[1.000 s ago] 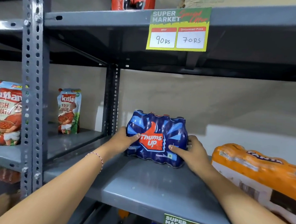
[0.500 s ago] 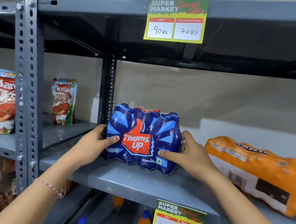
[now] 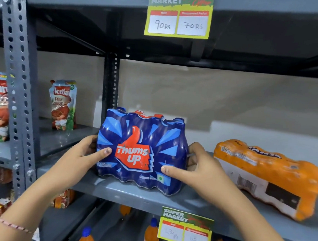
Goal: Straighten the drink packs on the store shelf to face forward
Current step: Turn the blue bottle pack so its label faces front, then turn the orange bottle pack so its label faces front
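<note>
Both hands, left hand (image 3: pixel 84 152) and right hand (image 3: pixel 198 170), clasp the Thums Up pack (image 3: pixel 142 151) by its sides, likely squaring its label forward; it stands on the shelf (image 3: pixel 149 196); the Fanta pack (image 3: pixel 267 177) lies tipped over nearby, awaiting straightening.

Lit evenly from front, soft, moderately bright. Underside of upper shelf (image 3: pixel 253 51) dark, deep shadow. Sheen on blue pack wrap (image 3: pixel 143 151). Slight motion blur on price tags (image 3: pixel 178 14) & orange pack (image 3: pixel 267 177). Wide-angle bend on uprights (image 3: pixel 16 72) at left edge.
</note>
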The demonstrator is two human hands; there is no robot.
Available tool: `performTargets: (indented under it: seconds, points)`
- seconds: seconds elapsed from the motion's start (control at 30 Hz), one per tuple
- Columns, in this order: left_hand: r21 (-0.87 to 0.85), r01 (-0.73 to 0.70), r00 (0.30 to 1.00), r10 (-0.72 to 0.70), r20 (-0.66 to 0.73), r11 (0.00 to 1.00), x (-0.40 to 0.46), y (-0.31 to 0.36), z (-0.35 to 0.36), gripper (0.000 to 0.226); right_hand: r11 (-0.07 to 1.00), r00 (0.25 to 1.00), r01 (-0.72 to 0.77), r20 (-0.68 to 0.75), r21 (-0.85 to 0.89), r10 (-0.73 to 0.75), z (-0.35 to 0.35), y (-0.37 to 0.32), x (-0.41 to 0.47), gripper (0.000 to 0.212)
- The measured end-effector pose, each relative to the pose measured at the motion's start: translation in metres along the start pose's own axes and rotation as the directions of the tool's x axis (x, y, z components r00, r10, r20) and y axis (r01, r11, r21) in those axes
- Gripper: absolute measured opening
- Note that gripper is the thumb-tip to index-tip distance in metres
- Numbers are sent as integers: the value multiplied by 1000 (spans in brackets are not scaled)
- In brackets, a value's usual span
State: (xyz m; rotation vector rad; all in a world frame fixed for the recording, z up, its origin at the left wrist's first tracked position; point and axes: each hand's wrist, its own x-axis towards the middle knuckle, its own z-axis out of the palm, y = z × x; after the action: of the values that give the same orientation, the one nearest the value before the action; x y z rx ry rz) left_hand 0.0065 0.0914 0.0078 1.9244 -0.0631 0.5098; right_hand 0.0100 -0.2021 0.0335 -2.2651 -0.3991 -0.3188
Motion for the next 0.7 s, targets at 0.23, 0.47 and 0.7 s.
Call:
performTargets:
  seconds: [0.23,0.47,0.7]
  points:
    - [54,-508,684,441,-581,860,-47,43,62,25,763,830,-490,-494,-422,260,-161,69,22,76]
    - [-52,-509,861,507,-42,859,-40,110,190,24,748,802,-594,-281,-295,526,-190,119,30,89]
    - [-130,-60,991,75,113,990,-18,87,237,58,847,795,-432,-575,-311,194,-169,105,14,90]
